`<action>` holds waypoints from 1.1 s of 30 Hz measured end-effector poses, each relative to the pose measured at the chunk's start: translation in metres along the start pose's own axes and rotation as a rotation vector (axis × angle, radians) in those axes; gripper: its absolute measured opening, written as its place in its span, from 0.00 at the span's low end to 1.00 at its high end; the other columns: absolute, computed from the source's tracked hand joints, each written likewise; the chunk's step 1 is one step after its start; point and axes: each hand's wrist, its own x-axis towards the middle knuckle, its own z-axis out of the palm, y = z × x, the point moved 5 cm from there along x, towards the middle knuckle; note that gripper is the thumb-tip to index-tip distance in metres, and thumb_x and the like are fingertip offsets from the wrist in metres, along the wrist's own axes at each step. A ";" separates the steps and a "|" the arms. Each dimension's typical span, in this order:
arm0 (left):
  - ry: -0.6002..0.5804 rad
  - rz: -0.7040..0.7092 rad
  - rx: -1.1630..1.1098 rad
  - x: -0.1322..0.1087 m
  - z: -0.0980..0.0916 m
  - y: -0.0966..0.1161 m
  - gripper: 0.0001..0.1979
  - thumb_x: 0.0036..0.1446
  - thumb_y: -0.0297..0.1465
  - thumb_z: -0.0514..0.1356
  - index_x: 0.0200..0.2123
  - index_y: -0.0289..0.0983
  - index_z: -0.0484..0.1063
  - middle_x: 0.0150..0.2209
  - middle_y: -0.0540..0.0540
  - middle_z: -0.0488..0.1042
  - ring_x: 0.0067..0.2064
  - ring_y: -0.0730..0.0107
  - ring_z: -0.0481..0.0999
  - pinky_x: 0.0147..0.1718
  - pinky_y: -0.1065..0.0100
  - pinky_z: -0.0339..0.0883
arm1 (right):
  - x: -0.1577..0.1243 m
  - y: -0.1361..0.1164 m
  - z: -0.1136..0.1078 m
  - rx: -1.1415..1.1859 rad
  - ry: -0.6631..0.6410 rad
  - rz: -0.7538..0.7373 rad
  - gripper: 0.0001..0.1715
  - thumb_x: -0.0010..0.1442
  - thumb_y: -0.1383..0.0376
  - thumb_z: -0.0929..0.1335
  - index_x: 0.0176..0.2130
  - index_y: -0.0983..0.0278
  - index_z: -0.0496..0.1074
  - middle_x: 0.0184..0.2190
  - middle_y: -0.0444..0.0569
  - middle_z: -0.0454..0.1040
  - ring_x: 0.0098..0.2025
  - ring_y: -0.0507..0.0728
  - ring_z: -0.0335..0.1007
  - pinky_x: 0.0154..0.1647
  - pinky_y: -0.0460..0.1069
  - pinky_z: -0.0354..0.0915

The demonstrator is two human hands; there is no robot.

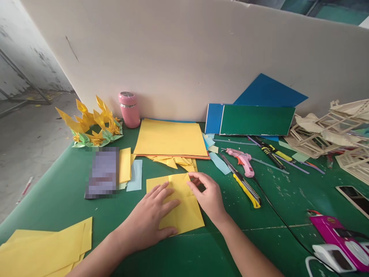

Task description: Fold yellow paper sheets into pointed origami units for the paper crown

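A square sheet of yellow paper (187, 213) with fold creases lies on the green table in front of me. My left hand (157, 213) rests on its left part, fingers spread and palm down. At the sheet's upper right corner, the thumb and index finger of my right hand (209, 194) pinch the paper's edge. Just beyond are folded yellow paper pieces (173, 161), partly under a stack of larger yellow-orange sheets (170, 136). More yellow sheets (49, 250) are piled at the near left.
A yellow utility knife (245, 188) and a pink glue gun (243, 161) with a black cord lie to the right. A pink flask (129, 109) and a yellow paper-flower crown (96, 129) stand at the back left. Wooden stick models (319, 130) and a magenta power strip (331, 231) are farther right.
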 end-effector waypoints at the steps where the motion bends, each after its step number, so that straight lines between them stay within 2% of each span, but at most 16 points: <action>1: -0.012 0.003 -0.008 0.000 0.000 0.000 0.30 0.47 0.43 0.66 0.53 0.41 0.69 0.56 0.38 0.68 0.63 0.42 0.58 0.59 0.45 0.57 | 0.000 -0.001 -0.001 0.003 0.009 -0.015 0.08 0.58 0.66 0.65 0.38 0.63 0.73 0.32 0.49 0.76 0.30 0.55 0.70 0.34 0.49 0.68; 4: 0.003 0.030 -0.017 0.002 -0.001 0.000 0.30 0.49 0.49 0.63 0.52 0.40 0.69 0.52 0.39 0.71 0.62 0.42 0.59 0.59 0.45 0.57 | -0.001 -0.003 0.000 0.005 0.015 -0.044 0.07 0.59 0.68 0.65 0.37 0.62 0.73 0.31 0.48 0.76 0.29 0.54 0.71 0.33 0.48 0.69; 7: 0.047 0.032 0.024 0.004 -0.001 -0.003 0.22 0.59 0.44 0.57 0.52 0.39 0.69 0.48 0.40 0.73 0.60 0.47 0.63 0.57 0.49 0.62 | -0.001 -0.005 0.003 -0.011 0.018 -0.097 0.07 0.60 0.70 0.65 0.36 0.62 0.73 0.30 0.47 0.77 0.29 0.53 0.71 0.32 0.48 0.69; 10: 0.101 -0.006 0.093 0.005 0.003 -0.008 0.20 0.63 0.40 0.52 0.54 0.36 0.67 0.52 0.39 0.71 0.55 0.51 0.69 0.53 0.53 0.67 | -0.001 -0.009 0.005 -0.051 0.034 -0.184 0.09 0.60 0.72 0.64 0.36 0.62 0.74 0.31 0.47 0.77 0.31 0.54 0.72 0.34 0.49 0.69; 15: 0.204 -0.012 0.154 0.003 0.009 -0.014 0.25 0.62 0.45 0.51 0.57 0.35 0.62 0.59 0.37 0.65 0.59 0.51 0.65 0.56 0.52 0.63 | -0.002 -0.019 0.007 -0.106 -0.019 -0.361 0.11 0.61 0.74 0.64 0.34 0.62 0.74 0.31 0.49 0.77 0.34 0.56 0.71 0.35 0.50 0.69; 18: 0.252 -0.037 0.145 0.001 0.011 -0.018 0.29 0.62 0.47 0.50 0.59 0.35 0.58 0.59 0.37 0.65 0.59 0.54 0.66 0.57 0.55 0.62 | -0.004 -0.024 0.010 -0.095 -0.089 -0.454 0.10 0.61 0.74 0.65 0.34 0.64 0.74 0.32 0.50 0.76 0.36 0.56 0.70 0.36 0.50 0.69; 20: 0.264 -0.046 0.146 0.000 0.011 -0.019 0.28 0.62 0.48 0.49 0.58 0.35 0.59 0.58 0.37 0.66 0.59 0.54 0.67 0.57 0.55 0.63 | -0.006 -0.024 0.013 -0.089 -0.148 -0.490 0.10 0.62 0.74 0.64 0.35 0.64 0.75 0.34 0.50 0.77 0.37 0.56 0.70 0.37 0.50 0.70; 27: 0.276 -0.047 0.149 0.001 0.009 -0.019 0.27 0.61 0.49 0.49 0.53 0.34 0.64 0.55 0.35 0.69 0.57 0.53 0.69 0.54 0.55 0.67 | -0.009 -0.020 0.016 -0.061 -0.263 -0.543 0.10 0.62 0.74 0.65 0.35 0.64 0.75 0.38 0.50 0.78 0.40 0.57 0.71 0.40 0.52 0.71; 33: 0.254 0.003 0.175 0.003 0.010 -0.017 0.28 0.63 0.47 0.49 0.59 0.36 0.59 0.59 0.38 0.66 0.60 0.54 0.65 0.56 0.56 0.64 | -0.009 -0.019 0.017 -0.054 -0.329 -0.544 0.11 0.63 0.73 0.64 0.37 0.65 0.76 0.39 0.50 0.78 0.44 0.58 0.72 0.45 0.55 0.72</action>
